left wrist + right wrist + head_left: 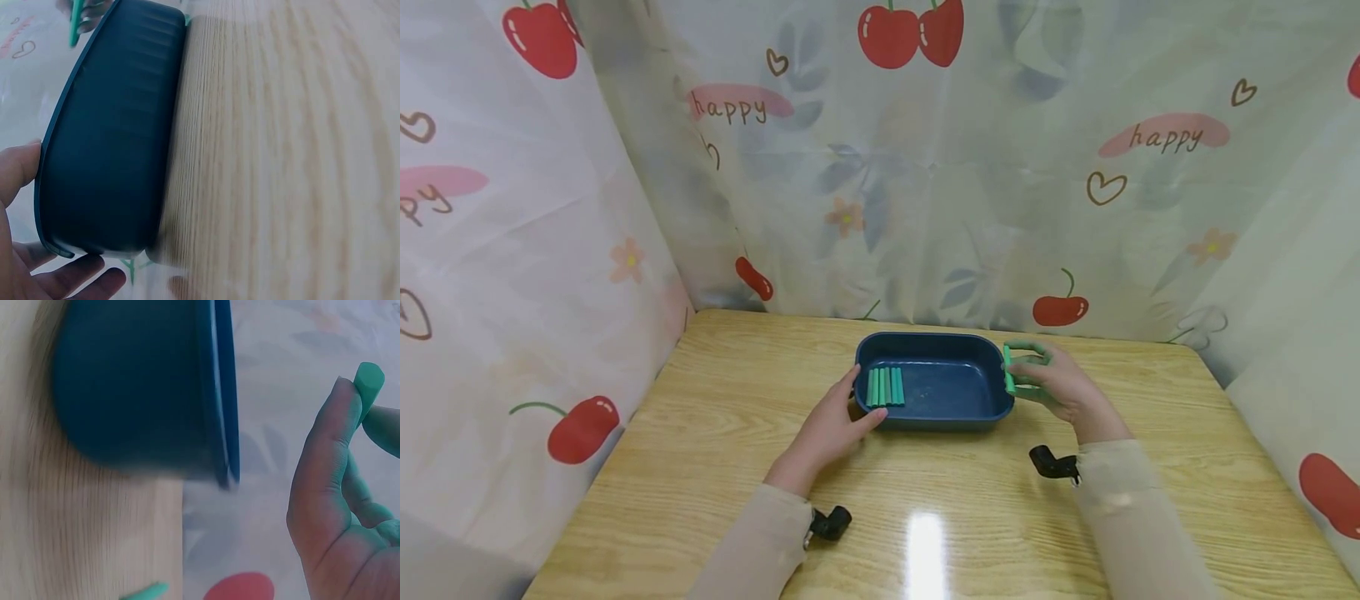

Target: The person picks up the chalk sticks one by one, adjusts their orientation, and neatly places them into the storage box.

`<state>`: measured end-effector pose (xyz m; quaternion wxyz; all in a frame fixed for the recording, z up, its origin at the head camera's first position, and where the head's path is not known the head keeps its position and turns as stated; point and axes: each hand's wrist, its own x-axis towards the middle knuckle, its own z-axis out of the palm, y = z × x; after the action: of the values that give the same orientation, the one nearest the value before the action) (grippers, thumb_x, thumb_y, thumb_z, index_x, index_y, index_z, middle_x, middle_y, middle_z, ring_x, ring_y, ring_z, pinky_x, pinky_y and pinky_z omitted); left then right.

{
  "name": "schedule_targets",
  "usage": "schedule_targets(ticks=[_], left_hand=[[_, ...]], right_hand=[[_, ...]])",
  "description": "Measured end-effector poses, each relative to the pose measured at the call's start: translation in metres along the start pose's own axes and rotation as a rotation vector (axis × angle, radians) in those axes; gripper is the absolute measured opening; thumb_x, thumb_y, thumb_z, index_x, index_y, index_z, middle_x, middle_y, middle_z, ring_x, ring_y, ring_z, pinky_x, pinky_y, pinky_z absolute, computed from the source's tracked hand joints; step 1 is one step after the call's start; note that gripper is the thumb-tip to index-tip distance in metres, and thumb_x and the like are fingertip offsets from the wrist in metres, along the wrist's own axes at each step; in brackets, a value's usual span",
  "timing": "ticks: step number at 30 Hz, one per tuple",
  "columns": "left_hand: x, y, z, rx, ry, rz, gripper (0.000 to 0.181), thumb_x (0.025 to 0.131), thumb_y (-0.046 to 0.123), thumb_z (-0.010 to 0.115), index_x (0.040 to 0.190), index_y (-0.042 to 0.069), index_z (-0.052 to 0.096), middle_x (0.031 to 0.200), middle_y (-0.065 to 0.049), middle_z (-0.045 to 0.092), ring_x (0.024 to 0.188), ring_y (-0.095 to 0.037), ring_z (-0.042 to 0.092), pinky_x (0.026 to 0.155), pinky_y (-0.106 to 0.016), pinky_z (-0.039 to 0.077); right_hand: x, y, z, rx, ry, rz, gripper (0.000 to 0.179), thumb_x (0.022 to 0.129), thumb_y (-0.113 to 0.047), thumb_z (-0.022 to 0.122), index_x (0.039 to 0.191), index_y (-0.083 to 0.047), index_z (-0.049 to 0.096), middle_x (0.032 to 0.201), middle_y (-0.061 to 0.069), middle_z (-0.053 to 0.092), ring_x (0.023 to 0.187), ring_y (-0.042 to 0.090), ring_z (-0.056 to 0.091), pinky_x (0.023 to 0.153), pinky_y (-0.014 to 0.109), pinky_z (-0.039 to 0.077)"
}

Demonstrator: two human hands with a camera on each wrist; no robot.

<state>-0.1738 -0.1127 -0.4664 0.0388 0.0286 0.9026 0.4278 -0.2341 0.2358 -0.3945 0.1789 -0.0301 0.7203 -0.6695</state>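
Note:
A dark blue plastic basin (940, 423) stands on the table, with a row of several green and teal chalk sticks (885, 387) lying side by side at its left end. My left hand (823, 425) grips that end, thumb at the front rim and fingers around the side; the left wrist view shows the hand (25, 250) at the basin's outer wall (112, 125). Beside the right end, my right hand (1056, 379) pinches a green chalk stick (1009, 371) between thumb and fingers. Green dust coats those fingers (331, 431).
Another green stick (147, 592) lies on the table, cut off by the lower edge of the right wrist view. The wooden table (970, 508) meets a cherry-printed curtain (925, 208) behind the basin. Black wrist mounts (831, 523) stick out from both sleeves.

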Motion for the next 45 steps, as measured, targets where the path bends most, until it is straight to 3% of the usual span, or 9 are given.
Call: schedule_targets(ticks=[6,13,26,32,45], left_hand=[[0.003,-0.001,0.002,0.0,0.001,-0.003,0.091,0.091,0.051,0.07,0.162,0.022,0.02,0.163,-0.009,0.029,0.146,-0.03,0.033,0.115,-0.053,0.032],[0.004,-0.004,0.003,0.004,-0.001,0.002,0.093,0.091,0.053,0.069,0.162,0.022,0.019,0.162,-0.01,0.029,0.145,-0.03,0.035,0.115,-0.053,0.033],[0.003,-0.001,0.001,-0.005,-0.001,-0.008,0.091,0.092,0.05,0.069,0.162,0.022,0.019,0.162,-0.009,0.029,0.145,-0.031,0.035,0.115,-0.054,0.033],[0.002,0.001,0.001,-0.004,0.001,-0.028,0.091,0.091,0.05,0.07,0.162,0.023,0.02,0.163,-0.008,0.028,0.146,-0.03,0.034,0.115,-0.053,0.032],[0.001,0.0,0.0,-0.006,-0.002,-0.027,0.091,0.091,0.051,0.069,0.162,0.024,0.02,0.163,-0.008,0.028,0.147,-0.03,0.032,0.115,-0.054,0.032]], right_hand=[[0.007,-0.002,0.015,0.049,0.0,-0.004,0.053,0.099,-0.005,0.06,0.146,0.001,0.036,0.11,0.011,0.062,0.084,0.017,0.063,0.077,0.03,0.058],[0.016,-0.004,0.032,0.075,-0.012,-0.009,0.057,0.098,-0.003,0.06,0.149,0.002,0.034,0.113,0.013,0.058,0.09,0.02,0.063,0.079,0.032,0.059],[0.038,-0.006,0.064,-0.004,-0.027,-0.013,0.055,0.098,-0.001,0.058,0.148,0.005,0.036,0.12,0.02,0.053,0.093,0.024,0.063,0.079,0.034,0.059],[0.047,-0.002,0.077,-0.015,-0.011,0.012,0.053,0.097,0.0,0.059,0.146,0.003,0.041,0.115,0.016,0.056,0.09,0.022,0.064,0.085,0.045,0.058],[0.062,0.007,0.1,-0.053,-0.016,0.018,0.052,0.096,0.0,0.061,0.146,0.003,0.044,0.105,0.013,0.06,0.08,0.017,0.065,0.08,0.042,0.06]])
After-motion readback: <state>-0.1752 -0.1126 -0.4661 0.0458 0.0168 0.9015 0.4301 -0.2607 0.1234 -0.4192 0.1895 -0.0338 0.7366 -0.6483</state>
